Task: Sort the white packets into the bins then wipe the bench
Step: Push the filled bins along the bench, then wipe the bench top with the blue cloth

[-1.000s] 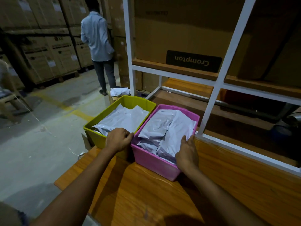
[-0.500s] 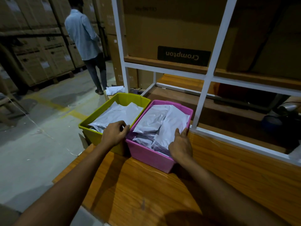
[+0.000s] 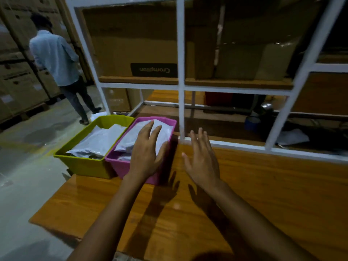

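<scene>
Over pink bin, left hand spreading flat, empty; right hand hovering released — white packets appearing sorted, bench wiping needing cloth.

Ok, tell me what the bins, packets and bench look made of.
Green bin and pink bin: moulded plastic, it seems; smooth, evenly coloured walls with lipped rims.
Packets: probably thin plastic film; pale, creased, faintly shiny.
Bench: wood or wood-look laminate; grain streaks under a glossy finish that reflects light.

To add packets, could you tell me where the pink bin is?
Head view: the pink bin sits left-centre on the bench, beside the green bin.
</scene>
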Available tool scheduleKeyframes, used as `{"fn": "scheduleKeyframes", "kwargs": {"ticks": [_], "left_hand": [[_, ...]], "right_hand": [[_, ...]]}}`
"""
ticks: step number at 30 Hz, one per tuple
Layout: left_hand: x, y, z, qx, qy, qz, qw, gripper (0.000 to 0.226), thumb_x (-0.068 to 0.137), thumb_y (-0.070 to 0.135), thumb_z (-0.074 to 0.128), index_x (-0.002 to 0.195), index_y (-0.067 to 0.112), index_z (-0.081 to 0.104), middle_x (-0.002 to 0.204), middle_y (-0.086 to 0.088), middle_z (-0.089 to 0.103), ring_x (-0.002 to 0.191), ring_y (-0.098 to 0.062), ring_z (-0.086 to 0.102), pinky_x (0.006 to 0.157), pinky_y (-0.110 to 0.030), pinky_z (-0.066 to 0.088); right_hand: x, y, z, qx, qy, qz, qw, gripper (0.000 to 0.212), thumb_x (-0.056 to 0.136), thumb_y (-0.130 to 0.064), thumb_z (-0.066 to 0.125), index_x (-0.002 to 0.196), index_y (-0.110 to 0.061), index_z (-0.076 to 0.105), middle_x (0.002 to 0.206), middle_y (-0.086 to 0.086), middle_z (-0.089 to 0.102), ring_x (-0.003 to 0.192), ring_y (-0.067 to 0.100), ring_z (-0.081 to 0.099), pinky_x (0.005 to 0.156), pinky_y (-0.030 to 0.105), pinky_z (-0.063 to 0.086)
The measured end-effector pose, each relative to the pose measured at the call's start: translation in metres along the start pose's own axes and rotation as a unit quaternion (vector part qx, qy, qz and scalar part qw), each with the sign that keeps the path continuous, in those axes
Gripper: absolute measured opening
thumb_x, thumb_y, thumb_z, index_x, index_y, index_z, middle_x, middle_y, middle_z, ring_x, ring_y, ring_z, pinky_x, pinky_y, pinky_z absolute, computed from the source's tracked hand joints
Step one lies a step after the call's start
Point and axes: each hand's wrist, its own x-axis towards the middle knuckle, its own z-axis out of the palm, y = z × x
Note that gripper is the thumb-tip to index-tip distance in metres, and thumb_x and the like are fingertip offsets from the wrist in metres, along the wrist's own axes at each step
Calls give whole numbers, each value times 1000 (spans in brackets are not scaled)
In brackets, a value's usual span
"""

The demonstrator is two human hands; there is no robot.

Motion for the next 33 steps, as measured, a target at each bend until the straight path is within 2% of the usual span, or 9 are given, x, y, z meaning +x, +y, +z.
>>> {"fn": "scheduleKeyframes", "kwargs": {"ticks": [6, 10, 19, 21, 23, 26, 33], "left_hand": [[-63, 137, 8, -88, -14, 29, 996, 54, 94, 39, 50, 142, 15, 43, 152, -8, 35, 143, -19, 28, 115, -31, 26], [-111, 227, 31, -124, -54, 62, 989, 57, 93, 40, 49, 142, 12, 42, 153, -11, 33, 143, -23, 28, 115, -32, 25], [-177, 414, 98, -226, -156, 189, 943, 56, 94, 39, 51, 143, 12, 41, 155, -11, 29, 143, -25, 27, 113, -35, 26], [-182, 433, 106, -233, -177, 200, 935, 57, 95, 40, 50, 144, 12, 40, 156, -11, 28, 143, -26, 27, 114, -37, 27], [-195, 524, 145, -279, -231, 276, 890, 57, 95, 41, 49, 144, 13, 40, 156, -11, 29, 143, -26, 27, 113, -40, 30], [-196, 542, 158, -283, -233, 279, 888, 57, 94, 42, 47, 144, 13, 40, 155, -11, 29, 143, -27, 27, 113, -42, 30], [-198, 693, 259, -330, -299, 367, 816, 56, 96, 43, 44, 144, 15, 39, 157, -10, 26, 144, -26, 25, 114, -39, 26]], "right_hand": [[-110, 63, -90, 7, 92, 19, 996, 73, 94, -45, 48, 153, -24, 10, 163, 4, 2, 150, 18, -2, 118, 40, 21], [-190, 112, -145, -4, 151, 61, 987, 72, 93, -44, 48, 153, -21, 16, 162, 7, 12, 150, 20, 6, 116, 41, 27], [-345, 214, -245, -74, 210, 194, 955, 70, 94, -49, 44, 153, -21, 18, 162, 5, 9, 149, 21, 9, 116, 41, 26], [-355, 226, -256, -90, 210, 211, 950, 69, 94, -49, 43, 152, -21, 20, 162, 5, 10, 149, 22, 12, 116, 41, 26], [-408, 281, -299, -102, 258, 311, 909, 68, 94, -48, 42, 152, -21, 20, 162, 5, 10, 148, 24, 14, 115, 41, 25], [-420, 292, -306, -99, 257, 318, 907, 66, 94, -45, 42, 152, -20, 21, 162, 5, 11, 147, 26, 16, 115, 44, 29], [-479, 408, -371, -134, 298, 423, 845, 63, 96, -40, 43, 152, -18, 23, 162, 6, 12, 146, 25, 20, 111, 40, 31]]}}
